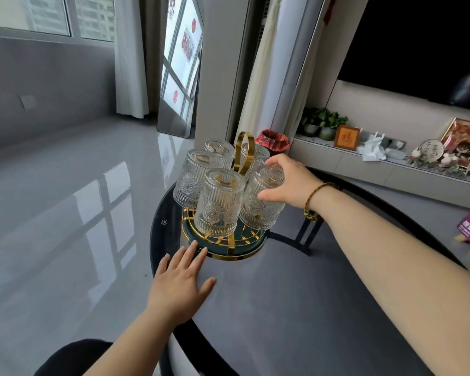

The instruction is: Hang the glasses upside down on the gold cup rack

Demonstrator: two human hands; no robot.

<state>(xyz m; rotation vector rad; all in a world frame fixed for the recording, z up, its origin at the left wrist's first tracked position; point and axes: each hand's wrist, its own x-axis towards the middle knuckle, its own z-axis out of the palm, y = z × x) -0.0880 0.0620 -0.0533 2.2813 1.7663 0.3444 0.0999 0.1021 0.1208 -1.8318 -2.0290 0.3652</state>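
The gold cup rack point(244, 150), with a looped gold handle and a round green and gold base point(223, 248), stands at the far left of the grey table. Several ribbed clear glasses hang upside down on it, the nearest one point(219, 203) at the front. My right hand point(289, 180) curls around the right-hand glass point(261, 210), fingers over its upturned bottom and thumb on its side. My left hand point(181, 283) lies flat on the table with fingers spread, its fingertips touching the base's front left rim.
The round grey table point(296, 308) has a dark rim, and the rack sits close to its far left edge. Beyond lie a glossy grey floor, a leaning mirror point(178, 77) and a red-lined bin point(273, 141). A shelf with plants and ornaments point(391, 147) runs at right.
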